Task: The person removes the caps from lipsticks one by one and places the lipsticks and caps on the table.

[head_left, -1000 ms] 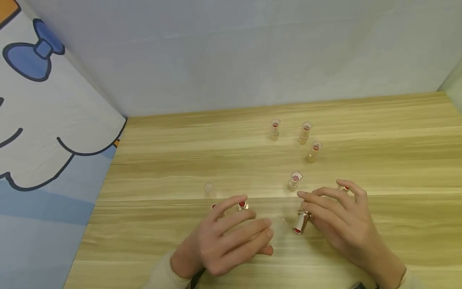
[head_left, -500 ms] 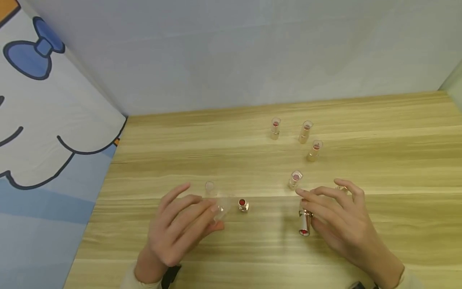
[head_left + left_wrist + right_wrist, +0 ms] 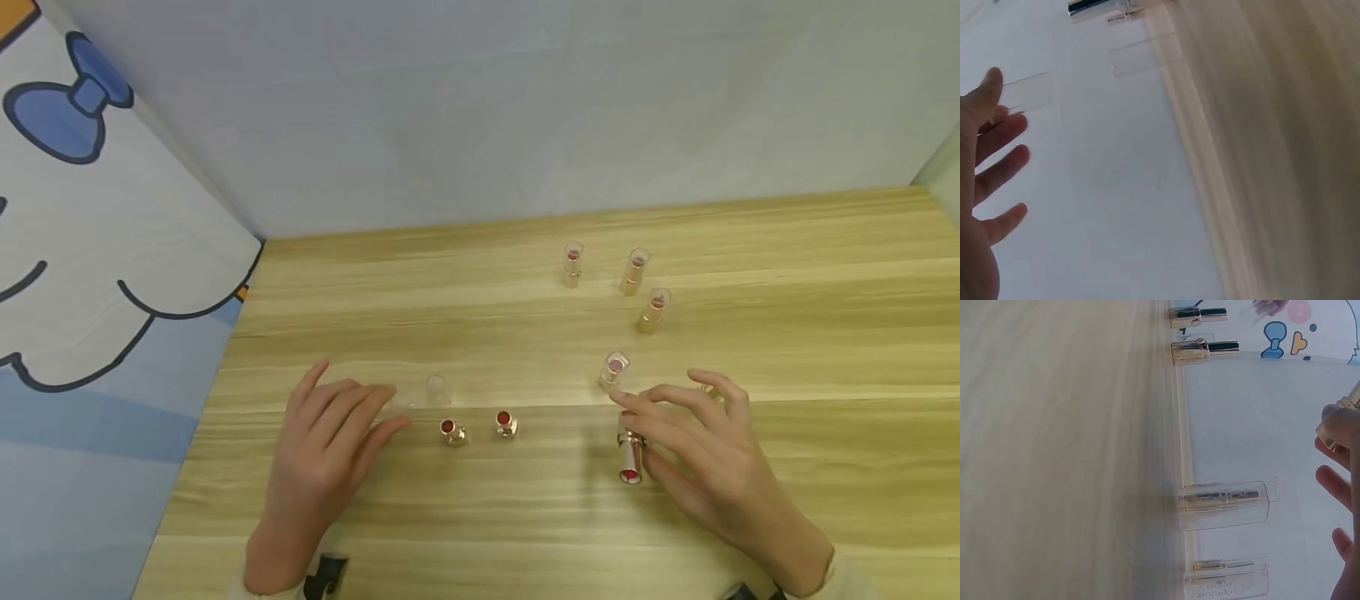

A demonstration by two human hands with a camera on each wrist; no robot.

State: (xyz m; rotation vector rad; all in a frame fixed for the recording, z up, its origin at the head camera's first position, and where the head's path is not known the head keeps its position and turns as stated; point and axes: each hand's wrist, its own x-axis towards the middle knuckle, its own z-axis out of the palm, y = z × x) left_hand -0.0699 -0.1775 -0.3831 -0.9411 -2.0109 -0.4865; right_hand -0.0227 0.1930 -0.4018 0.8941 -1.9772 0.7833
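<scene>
My left hand [image 3: 318, 467] pinches a clear lipstick cap [image 3: 1029, 92] between thumb and fingertips, raised at the left. My right hand [image 3: 712, 462] grips an uncapped lipstick [image 3: 632, 454] by its base, red tip pointing down toward me. Two more uncapped lipsticks, one on the left [image 3: 452, 432] and one on the right [image 3: 506, 423], stand upright between the hands. Behind the left one, a second clear cap [image 3: 436, 387] stands on the wooden table. Just beyond my right fingertips is a capped lipstick [image 3: 614, 371].
Three capped lipsticks, a left one [image 3: 573, 265], a middle one [image 3: 635, 272] and a nearer one [image 3: 655, 311], stand farther back. Another lipstick [image 3: 708, 390] is mostly hidden behind my right fingers. A pale wall sheet [image 3: 525, 125] rises along the table's back edge.
My left hand has moved left, away from the right hand, carrying the clear cap past the two standing lipsticks. The right hand stays nearly in place; its lipstick has swung slightly.
</scene>
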